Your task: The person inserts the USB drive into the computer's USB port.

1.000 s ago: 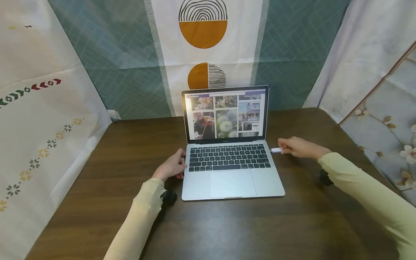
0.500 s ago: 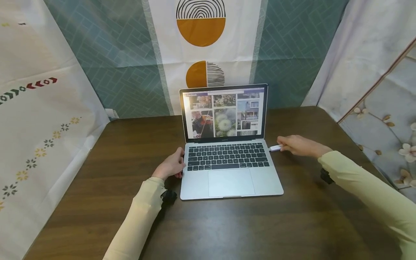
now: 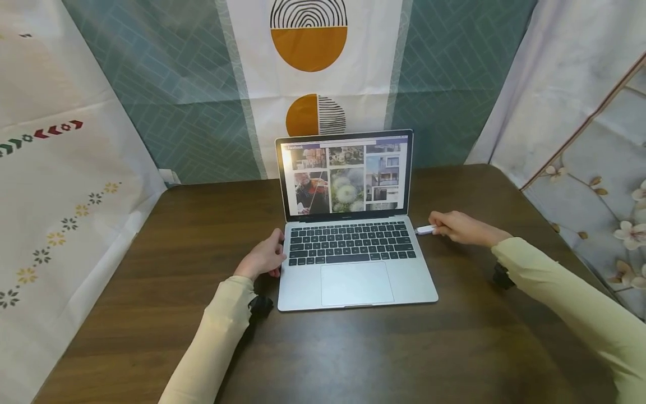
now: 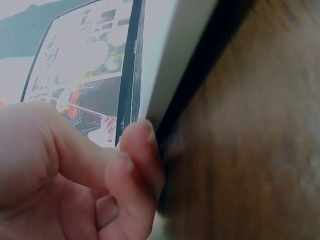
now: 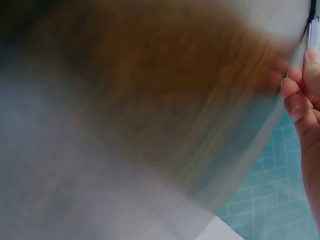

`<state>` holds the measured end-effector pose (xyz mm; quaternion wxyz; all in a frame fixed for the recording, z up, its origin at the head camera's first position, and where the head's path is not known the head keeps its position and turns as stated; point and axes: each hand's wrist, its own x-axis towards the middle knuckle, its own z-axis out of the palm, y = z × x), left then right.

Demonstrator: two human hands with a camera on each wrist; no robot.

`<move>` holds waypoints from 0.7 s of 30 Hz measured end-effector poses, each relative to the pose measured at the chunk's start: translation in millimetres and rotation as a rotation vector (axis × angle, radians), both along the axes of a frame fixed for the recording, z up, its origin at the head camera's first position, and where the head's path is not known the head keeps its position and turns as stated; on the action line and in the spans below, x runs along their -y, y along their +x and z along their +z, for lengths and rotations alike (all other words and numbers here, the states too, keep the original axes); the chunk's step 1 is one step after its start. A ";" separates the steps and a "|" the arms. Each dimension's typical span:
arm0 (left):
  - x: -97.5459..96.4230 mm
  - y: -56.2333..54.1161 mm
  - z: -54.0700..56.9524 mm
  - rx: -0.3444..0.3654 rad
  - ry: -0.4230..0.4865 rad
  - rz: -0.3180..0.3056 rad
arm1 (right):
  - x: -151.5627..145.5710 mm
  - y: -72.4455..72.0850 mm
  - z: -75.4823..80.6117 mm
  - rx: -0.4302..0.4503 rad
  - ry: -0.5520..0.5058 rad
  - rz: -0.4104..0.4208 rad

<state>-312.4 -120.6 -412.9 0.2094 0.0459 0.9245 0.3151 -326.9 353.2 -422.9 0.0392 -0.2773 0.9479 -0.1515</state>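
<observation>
An open silver laptop [image 3: 353, 284] stands on the wooden table, its lit screen [image 3: 345, 175] filled with a page of photos. The left hand [image 3: 263, 255] holds the laptop's left edge beside the keyboard. In the left wrist view its curled fingers [image 4: 135, 190] meet the side of the laptop base. On the other side, the right hand [image 3: 460, 228] pinches a small white USB stick [image 3: 425, 230] by its outer end. The stick's inner end is right at the laptop's right side edge, level with the upper keyboard rows. The right wrist view shows the stick [image 5: 314, 32] only partly.
The dark brown table [image 3: 328, 353] carries the laptop near its middle. A patterned cloth [image 3: 444, 84] hangs behind the table's back edge. White printed cloths stand along the left [image 3: 60, 179] and the right. Black straps show at both wrists.
The camera view shifts slightly, moving the scene a little left. The USB stick and right hand sit marginally closer to the laptop's side than a second ago. The left hand stays at its edge.
</observation>
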 end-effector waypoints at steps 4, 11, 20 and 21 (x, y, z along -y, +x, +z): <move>0.2 0.2 1.2 -0.008 -0.005 -0.009 | -0.9 -1.3 -1.3 0.018 -0.008 0.012; 4.1 1.7 0.5 0.002 0.020 -0.007 | -2.3 -6.8 0.6 0.064 -0.051 0.068; 2.0 1.9 1.1 -0.005 0.005 -0.016 | -7.0 -6.1 -1.0 0.070 -0.066 0.009; 1.9 2.0 1.1 -0.005 0.004 -0.015 | -7.0 -5.7 -0.8 0.073 -0.069 0.006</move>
